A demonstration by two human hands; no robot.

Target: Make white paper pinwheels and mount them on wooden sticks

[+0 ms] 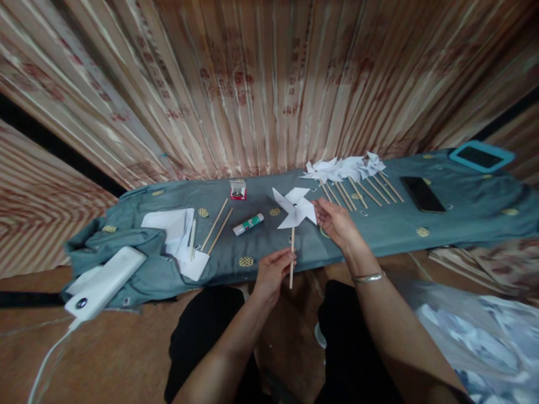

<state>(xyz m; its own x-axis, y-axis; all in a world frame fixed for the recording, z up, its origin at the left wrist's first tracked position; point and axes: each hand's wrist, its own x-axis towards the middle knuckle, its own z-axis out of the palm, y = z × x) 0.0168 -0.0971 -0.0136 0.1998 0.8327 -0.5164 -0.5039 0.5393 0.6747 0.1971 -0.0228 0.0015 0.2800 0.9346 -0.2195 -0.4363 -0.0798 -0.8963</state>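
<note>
A white paper pinwheel [296, 212] with a shiny pin at its centre stands upright on a thin wooden stick. My left hand [273, 272] is closed around the lower part of that stick in a pinch. At the pinwheel's right side, my right hand [334, 221] has its bent fingers at the edge of a blade, seemingly pinching it; the fingertips are partly hidden. Just left of the pinwheel lies a glue stick [248, 224]. Behind my right hand, several finished pinwheels [345, 168] lie in a row with their sticks towards me.
A green cloth [379, 235] covers the long bench. On it are a small red box of pins [238, 191], two loose sticks [220, 230], paper sheets [172, 219], a black phone [422, 194] and a blue-framed tablet [482, 156]. A white power bank [107, 283] with a cable lies at the left.
</note>
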